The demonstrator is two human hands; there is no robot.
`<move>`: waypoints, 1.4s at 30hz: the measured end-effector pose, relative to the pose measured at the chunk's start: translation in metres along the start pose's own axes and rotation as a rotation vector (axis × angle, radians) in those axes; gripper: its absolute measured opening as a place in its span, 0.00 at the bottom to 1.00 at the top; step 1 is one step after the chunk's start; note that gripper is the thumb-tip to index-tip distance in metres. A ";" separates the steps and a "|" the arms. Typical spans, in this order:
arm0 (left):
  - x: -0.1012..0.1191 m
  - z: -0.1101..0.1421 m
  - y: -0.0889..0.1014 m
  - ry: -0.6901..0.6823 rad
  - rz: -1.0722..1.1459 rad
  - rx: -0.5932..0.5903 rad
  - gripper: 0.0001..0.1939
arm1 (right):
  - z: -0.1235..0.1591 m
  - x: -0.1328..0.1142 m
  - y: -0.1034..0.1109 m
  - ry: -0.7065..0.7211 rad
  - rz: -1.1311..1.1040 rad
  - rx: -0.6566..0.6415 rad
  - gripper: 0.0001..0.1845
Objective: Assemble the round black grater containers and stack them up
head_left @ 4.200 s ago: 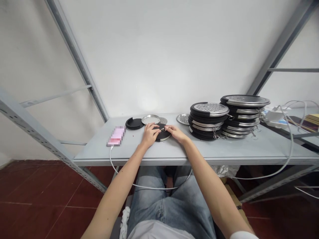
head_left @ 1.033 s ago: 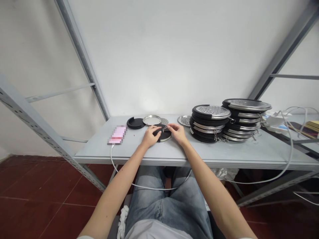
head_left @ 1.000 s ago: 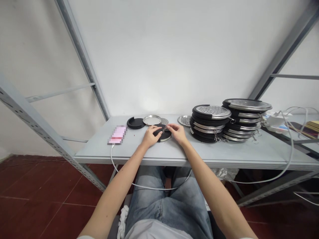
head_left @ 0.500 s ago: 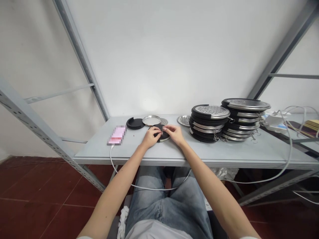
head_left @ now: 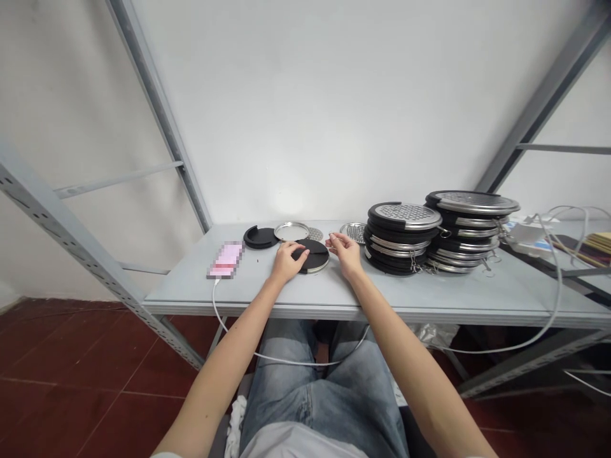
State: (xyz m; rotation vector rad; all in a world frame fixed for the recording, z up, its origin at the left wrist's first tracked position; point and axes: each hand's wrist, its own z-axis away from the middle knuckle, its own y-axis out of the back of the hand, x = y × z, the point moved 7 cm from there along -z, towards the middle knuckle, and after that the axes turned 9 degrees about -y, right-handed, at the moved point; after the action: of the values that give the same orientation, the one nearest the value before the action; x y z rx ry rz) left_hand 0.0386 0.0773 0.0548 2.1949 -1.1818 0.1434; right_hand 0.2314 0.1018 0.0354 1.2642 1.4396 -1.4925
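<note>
The left hand (head_left: 287,263) rests on a black disc (head_left: 315,256) with a steel rim. Its fingers (head_left: 300,253) lie on top of the disc, curled a little and not gripping it. The right hand (head_left: 344,251) is up off the disc, just to its right. Its fingers (head_left: 333,240) are pinched close together. They may hold something tiny, but that is too small to tell.

Past the left fingers lie a black lid (head_left: 260,237) with a notch, a steel lid (head_left: 291,231) and a grater plate (head_left: 315,233). These parts are still loose. Past the right fingers sit another grater plate (head_left: 354,232) and two stacks (head_left: 401,238) of round black and steel cases that look put together, with small chains on them. So many look done, and a few parts are left.

A moment ago, both hands met over the disc at a small metal clip. Now they are apart.
</note>
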 end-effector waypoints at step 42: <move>0.023 0.008 0.018 -0.021 -0.303 -0.803 0.36 | -0.012 0.019 0.007 0.154 0.485 0.159 0.16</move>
State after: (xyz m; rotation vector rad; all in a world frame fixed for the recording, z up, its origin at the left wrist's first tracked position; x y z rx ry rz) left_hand 0.0370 0.0490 0.0658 1.6157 -0.7140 -0.4150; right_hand 0.2351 0.1149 0.0166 1.7123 1.0152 -1.2135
